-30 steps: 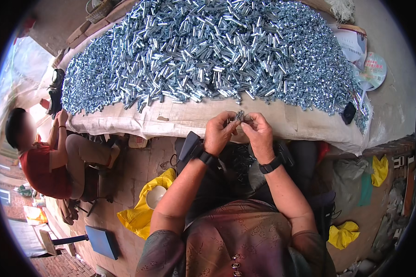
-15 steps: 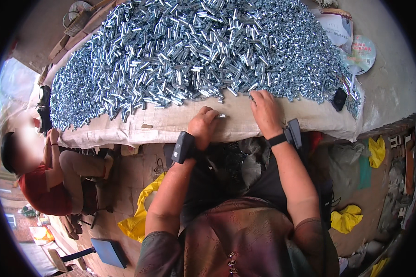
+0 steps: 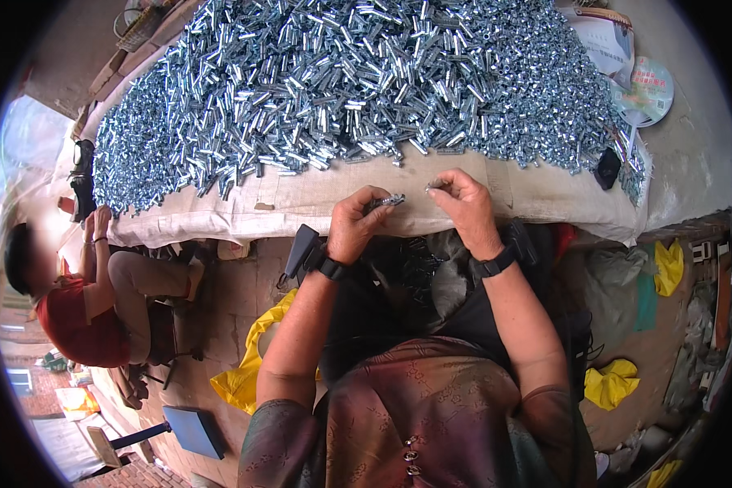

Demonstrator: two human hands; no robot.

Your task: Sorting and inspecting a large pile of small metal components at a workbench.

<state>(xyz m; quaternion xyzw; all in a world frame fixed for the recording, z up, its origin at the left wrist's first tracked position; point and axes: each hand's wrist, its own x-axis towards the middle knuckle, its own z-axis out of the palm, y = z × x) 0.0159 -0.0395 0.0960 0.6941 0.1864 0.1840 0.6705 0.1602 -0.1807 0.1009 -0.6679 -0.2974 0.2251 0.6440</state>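
My left hand [image 3: 355, 224] is closed in a pinch round a short, shiny metal sleeve [image 3: 393, 200] that sticks out past the thumb and forefinger. Just across from it, my right hand [image 3: 468, 210] pinches with thumb and forefinger together; whatever sits between those fingertips is too small to name. A narrow gap separates the two hands, and both are over the near strip of the pale cloth [image 3: 301, 198]. Beyond them lies a broad heap of loose silvery metal sleeves [image 3: 325, 89].
Small nut-like metal parts [image 3: 537, 98] lie heaped at the right. A black object [image 3: 607, 168] and a round fan [image 3: 644, 91] lie at the right edge. At the left a person in a red shirt [image 3: 81, 321] sits by the cloth. Yellow bags [image 3: 612, 384] lie on the floor.
My right hand has drawn back from the heap's edge toward me and slightly left, with its fingertips pinched. My left hand has turned, and the metal sleeve now points at the right hand.
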